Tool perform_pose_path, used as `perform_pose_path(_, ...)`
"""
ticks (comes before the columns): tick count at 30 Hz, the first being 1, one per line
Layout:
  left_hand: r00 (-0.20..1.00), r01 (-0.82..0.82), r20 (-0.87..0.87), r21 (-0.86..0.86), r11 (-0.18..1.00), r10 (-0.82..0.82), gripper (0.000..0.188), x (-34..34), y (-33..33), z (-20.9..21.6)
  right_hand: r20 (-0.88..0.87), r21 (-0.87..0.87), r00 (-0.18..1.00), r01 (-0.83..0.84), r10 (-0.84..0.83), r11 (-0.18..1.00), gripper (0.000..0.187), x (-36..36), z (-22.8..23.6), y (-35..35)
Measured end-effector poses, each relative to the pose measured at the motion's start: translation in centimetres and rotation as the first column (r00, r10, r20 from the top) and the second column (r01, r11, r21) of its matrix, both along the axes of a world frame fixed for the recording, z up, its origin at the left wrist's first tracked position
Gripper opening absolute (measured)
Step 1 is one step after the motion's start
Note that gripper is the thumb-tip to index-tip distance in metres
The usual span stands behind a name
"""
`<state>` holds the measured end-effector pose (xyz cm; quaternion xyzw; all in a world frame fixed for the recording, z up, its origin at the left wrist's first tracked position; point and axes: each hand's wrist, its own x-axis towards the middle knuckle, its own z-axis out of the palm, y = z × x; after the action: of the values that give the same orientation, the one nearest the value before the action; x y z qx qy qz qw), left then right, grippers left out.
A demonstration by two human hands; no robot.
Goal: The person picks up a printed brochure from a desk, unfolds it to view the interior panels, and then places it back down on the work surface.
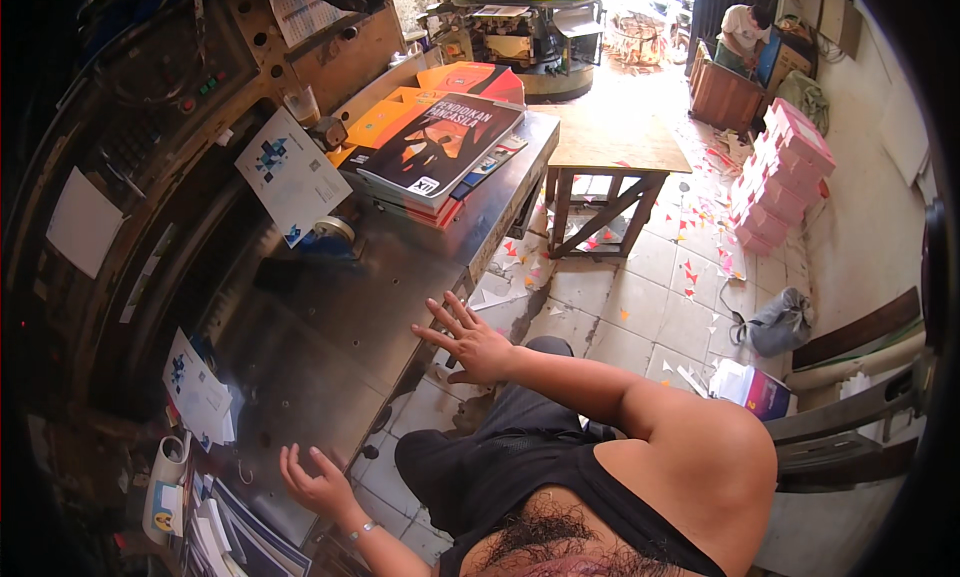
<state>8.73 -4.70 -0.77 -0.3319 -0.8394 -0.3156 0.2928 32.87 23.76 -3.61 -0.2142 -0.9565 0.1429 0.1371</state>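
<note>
Black top (500,467), left hand (320,485) and right hand (478,349) near metal table (330,357), each grip apart

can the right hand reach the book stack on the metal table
Probably yes, with some stretch: the right hand looks empty, and nothing seems to block its way across the metal tabletop to the book stack.

Pale tiles cover the floor (650,322), its joints darkly stained, with red, orange and pink scraps (688,270) strewn about. On it stands 1 wooden table (610,147) with a diagonal leg brace. Strong daylight pours through the far opening (645,22), beside a dark ribbed gate (720,12). The off-white wall (862,212) runs along the right, carrying a grey box (838,19).
</note>
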Motion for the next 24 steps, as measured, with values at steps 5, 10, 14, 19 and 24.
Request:
perform_pose_path(5, 1.0, 0.005, 0.005, -0.002, 1.0, -0.005, 0.03, -0.1, 0.01, -0.11, 0.003, -0.009, 1.0, -0.004, 0.004, 1.0, 0.122, -0.04, -0.07, 0.06)
perform_pose_path(10, 1.0, 0.005, 0.013, -0.002, 1.0, -0.005, 0.03, -0.26, 0.01, -0.3, -0.004, -0.011, 1.0, -0.005, 0.005, 1.0, 0.122, -0.01, -0.14, 0.11)
perform_pose_path(14, 1.0, 0.005, 0.004, 0.013, 1.0, -0.005, 0.028, -0.3, -0.04, -0.37, 0.011, -0.018, 1.0, -0.005, 0.006, 1.0, 0.122, -0.02, 0.13, 0.02)
perform_pose_path(19, 1.0, 0.001, 0.01, 0.009, 1.0, -0.001, 0.028, -0.27, 0.0, -0.33, 0.008, -0.005, 1.0, -0.008, 0.008, 1.0, 0.121, -0.05, -0.04, 0.12)
perform_pose_path(24, 1.0, 0.012, 0.007, 0.011, 1.0, -0.012, 0.028, -0.26, 0.03, -0.29, 0.027, 0.0, 1.0, -0.008, 0.008, 1.0, 0.121, -0.07, 0.05, 0.17)
